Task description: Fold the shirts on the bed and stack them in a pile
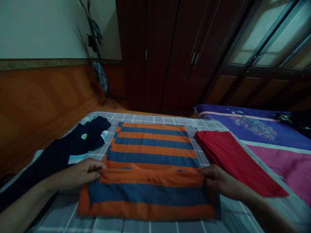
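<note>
An orange and blue striped shirt (pixel 155 149) lies across the bed in front of me, its near part lifted into a fold. My left hand (pixel 84 173) pinches that raised edge at its left end. At the right end, my right hand (pixel 218 179) grips the same edge, fingers closed on the cloth. Between both hands the edge is stretched fairly straight, and the near part hangs toward me. The far part of the shirt rests flat on the sheet.
Dark navy clothing (pixel 82 136) lies in a heap on the left. A folded red garment (pixel 238 161) is on the right. Beneath them spreads a grey checked sheet (pixel 107 225); a purple and pink bedcover (pixel 243 124) adjoins it. Beyond stand a dark wardrobe (pixel 160 58) and a coat stand (pixel 96 45).
</note>
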Demonstrator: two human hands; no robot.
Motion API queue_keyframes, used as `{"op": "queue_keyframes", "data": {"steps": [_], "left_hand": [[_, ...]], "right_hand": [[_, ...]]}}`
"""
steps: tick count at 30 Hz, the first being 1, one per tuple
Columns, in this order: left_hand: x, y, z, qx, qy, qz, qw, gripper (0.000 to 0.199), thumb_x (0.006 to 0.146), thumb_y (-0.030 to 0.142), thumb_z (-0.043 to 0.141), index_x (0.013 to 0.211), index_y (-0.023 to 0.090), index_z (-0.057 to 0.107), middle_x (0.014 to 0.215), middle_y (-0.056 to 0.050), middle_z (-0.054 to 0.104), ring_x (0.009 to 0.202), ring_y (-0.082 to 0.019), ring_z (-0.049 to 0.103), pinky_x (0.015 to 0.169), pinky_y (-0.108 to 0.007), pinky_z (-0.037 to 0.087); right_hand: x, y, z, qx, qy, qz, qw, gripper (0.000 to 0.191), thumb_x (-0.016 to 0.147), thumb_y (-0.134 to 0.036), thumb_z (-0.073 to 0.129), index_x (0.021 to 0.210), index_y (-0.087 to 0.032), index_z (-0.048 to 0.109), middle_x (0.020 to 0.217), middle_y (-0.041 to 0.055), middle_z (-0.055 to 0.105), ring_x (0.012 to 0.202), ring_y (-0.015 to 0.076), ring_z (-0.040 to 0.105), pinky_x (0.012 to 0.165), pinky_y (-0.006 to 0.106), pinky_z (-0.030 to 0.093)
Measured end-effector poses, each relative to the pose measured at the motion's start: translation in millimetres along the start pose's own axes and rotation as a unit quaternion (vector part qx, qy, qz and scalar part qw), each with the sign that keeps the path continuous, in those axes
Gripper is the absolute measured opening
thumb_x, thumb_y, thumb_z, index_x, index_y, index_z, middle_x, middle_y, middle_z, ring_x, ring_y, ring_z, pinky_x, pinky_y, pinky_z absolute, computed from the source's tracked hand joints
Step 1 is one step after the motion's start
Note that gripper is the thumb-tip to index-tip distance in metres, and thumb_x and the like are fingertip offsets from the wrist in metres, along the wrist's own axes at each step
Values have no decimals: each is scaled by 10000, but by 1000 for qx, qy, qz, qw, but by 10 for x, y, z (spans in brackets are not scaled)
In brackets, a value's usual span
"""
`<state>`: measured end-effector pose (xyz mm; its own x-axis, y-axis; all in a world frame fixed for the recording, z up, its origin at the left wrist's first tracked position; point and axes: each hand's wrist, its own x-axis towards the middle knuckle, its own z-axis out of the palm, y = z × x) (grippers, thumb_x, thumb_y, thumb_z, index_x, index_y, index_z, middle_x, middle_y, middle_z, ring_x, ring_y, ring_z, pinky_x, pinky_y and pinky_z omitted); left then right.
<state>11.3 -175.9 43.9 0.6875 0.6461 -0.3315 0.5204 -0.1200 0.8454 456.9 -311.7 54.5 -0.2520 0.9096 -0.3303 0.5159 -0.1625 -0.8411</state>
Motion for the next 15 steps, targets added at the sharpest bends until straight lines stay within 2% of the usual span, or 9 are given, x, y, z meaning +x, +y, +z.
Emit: {"op": "queue_keyframes", "data": {"steps": [1, 5, 11, 13, 15], "left_hand": [[125, 25, -62, -27, -8, -2, 1000, 162, 763, 271, 563, 825, 217, 703, 854, -4, 719, 794, -211, 666, 684, -261, 527], [569, 124, -330, -87, 22, -9, 996, 132, 722, 265, 603, 798, 195, 684, 836, -20, 713, 779, -217, 665, 705, -290, 529], [1094, 324, -805, -120, 74, 23, 990, 138, 687, 245, 626, 797, 180, 678, 843, -34, 713, 772, -213, 662, 720, -308, 530], [1289, 299, -925, -125, 98, 34, 987, 137, 674, 252, 648, 784, 172, 668, 813, -35, 707, 729, -195, 656, 694, -287, 527], [1495, 185, -989, -157, 128, 38, 979, 205, 659, 269, 678, 827, 156, 651, 825, -48, 703, 712, -187, 656, 677, -278, 525]], "right_hand": [[138, -47, -92, 27, -1, 12, 1000, 180, 662, -242, 504, 676, -150, 658, 689, 36, 672, 633, 173, 631, 591, 250, 503], [655, -188, -421, 79, 11, 22, 997, 154, 578, -229, 532, 629, -147, 653, 662, 30, 676, 598, 152, 611, 592, 250, 491], [1233, -344, -881, 85, 80, 20, 993, 186, 520, -242, 534, 628, -137, 643, 604, 29, 662, 517, 137, 580, 516, 237, 460], [1423, -317, -1014, 79, 105, 17, 991, 187, 519, -253, 537, 630, -140, 637, 588, 23, 652, 500, 128, 570, 507, 229, 450], [1630, -221, -1092, 67, 138, 20, 988, 157, 512, -252, 538, 603, -150, 616, 536, 7, 623, 461, 115, 540, 475, 217, 426]]}}
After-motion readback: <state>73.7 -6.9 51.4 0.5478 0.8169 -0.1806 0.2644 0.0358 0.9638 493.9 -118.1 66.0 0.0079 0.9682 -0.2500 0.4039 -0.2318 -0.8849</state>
